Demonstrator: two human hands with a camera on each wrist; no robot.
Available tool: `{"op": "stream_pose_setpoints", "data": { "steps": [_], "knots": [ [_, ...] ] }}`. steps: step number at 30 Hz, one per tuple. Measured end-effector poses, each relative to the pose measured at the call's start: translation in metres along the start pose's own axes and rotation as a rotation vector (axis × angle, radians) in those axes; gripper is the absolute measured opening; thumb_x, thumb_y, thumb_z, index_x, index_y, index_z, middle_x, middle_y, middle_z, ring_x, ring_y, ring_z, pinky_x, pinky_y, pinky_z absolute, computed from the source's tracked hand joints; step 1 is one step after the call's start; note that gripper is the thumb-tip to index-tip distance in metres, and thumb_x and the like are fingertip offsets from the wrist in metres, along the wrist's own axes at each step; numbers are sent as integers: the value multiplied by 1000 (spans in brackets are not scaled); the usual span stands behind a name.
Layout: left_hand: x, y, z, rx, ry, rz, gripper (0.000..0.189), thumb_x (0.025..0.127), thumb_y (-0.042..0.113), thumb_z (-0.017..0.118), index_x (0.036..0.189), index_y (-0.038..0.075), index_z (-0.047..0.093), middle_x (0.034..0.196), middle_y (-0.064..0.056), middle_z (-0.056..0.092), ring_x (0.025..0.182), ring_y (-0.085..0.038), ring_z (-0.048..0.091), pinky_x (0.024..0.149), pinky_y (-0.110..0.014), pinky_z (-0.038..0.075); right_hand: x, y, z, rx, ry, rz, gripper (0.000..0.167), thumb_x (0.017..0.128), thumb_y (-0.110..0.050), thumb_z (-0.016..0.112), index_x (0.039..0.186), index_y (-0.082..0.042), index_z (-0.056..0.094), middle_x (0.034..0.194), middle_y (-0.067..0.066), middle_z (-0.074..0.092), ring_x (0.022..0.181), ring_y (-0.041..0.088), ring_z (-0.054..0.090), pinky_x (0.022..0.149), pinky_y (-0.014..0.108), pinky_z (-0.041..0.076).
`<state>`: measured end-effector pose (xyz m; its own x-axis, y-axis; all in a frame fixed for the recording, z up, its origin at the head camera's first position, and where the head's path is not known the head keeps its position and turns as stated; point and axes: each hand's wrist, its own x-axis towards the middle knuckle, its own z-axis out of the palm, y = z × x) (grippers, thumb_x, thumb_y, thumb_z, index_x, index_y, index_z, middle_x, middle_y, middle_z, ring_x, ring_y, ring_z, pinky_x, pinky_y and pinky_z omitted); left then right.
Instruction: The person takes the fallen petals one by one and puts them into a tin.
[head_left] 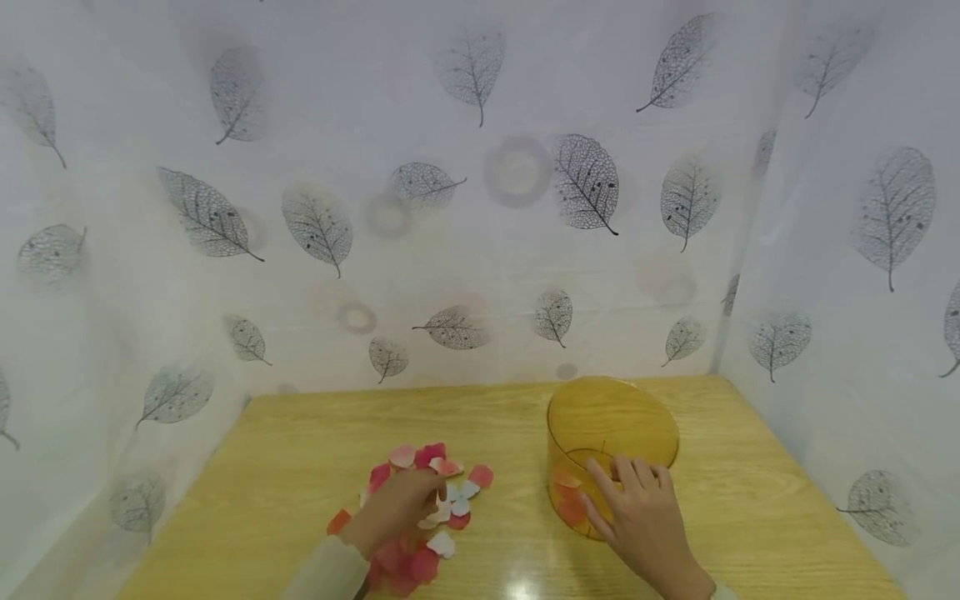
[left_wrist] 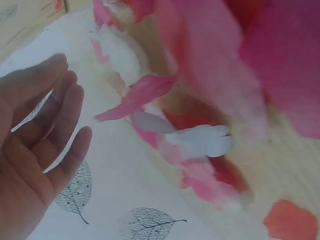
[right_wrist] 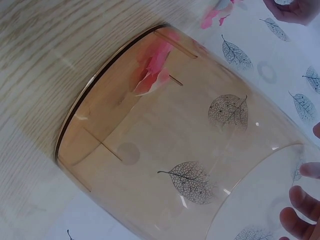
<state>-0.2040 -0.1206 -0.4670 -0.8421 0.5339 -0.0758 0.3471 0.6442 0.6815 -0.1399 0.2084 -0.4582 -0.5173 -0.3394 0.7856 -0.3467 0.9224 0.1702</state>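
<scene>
Pink, red, orange and white flower petals point(head_left: 401, 560) lie in a loose pile on the wooden table, left of centre. Over that pile hovers my left hand point(head_left: 401, 507), its fingers relaxed; in the left wrist view the fingers point(left_wrist: 65, 110) stand apart from the petals with nothing between them. An amber see-through bin point(head_left: 611, 412) stands upright to the right. A few pink petals point(right_wrist: 152, 65) lie at its bottom. My right hand point(head_left: 647, 521) is at the bin's near side, overlapping its mouth, with fingers spread and loosely bent. No petal shows in it.
The table point(head_left: 757, 467) has a light wood grain. A white sheet with leaf prints point(head_left: 502, 242) hangs behind it and along both sides. One orange petal point(head_left: 339, 522) lies at the left edge of the pile.
</scene>
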Motion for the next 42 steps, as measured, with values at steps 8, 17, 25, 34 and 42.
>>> {"op": "stream_pose_setpoints", "data": {
  "steps": [8, 17, 25, 34, 42],
  "knots": [
    [-4, -18, 7, 339, 15, 122, 15, 80, 17, 72, 94, 16, 66, 91, 7, 66, 79, -8, 58, 69, -21, 50, 0, 0, 0, -8, -18, 3, 52, 97, -51, 24, 99, -16, 62, 77, 4, 51, 68, 22, 47, 64, 40, 40],
    [2, -19, 11, 324, -16, 32, 6, 86, 18, 64, 89, 18, 69, 86, 11, 65, 70, -3, 53, 63, -19, 47, 1, -1, 0, 12, -17, 3, 51, 98, -50, 24, 99, -16, 62, 76, 3, 49, 68, 21, 46, 63, 40, 40],
    [7, -22, 11, 278, -20, 19, 6, 86, 21, 64, 90, 17, 67, 82, 11, 65, 68, -2, 52, 62, -20, 47, 2, -1, 0, 30, 34, -15, 48, 98, -49, 27, 99, -15, 61, 76, 4, 49, 67, 23, 46, 60, 42, 39],
    [14, -24, 13, 323, 64, 41, 20, 87, 17, 65, 68, 22, 58, 58, 13, 43, 53, -3, 38, 51, -16, 37, 1, 0, 1, 10, -12, 3, 50, 97, -51, 25, 99, -16, 61, 77, 4, 50, 69, 22, 47, 63, 42, 41],
    [16, -20, 11, 359, 152, 79, 29, 84, 21, 70, 60, 20, 53, 51, 13, 36, 49, -2, 33, 48, -16, 32, 1, -1, 0, 11, -22, 7, 50, 97, -51, 25, 99, -16, 61, 77, 4, 50, 69, 23, 47, 64, 42, 41]
  ]
}}
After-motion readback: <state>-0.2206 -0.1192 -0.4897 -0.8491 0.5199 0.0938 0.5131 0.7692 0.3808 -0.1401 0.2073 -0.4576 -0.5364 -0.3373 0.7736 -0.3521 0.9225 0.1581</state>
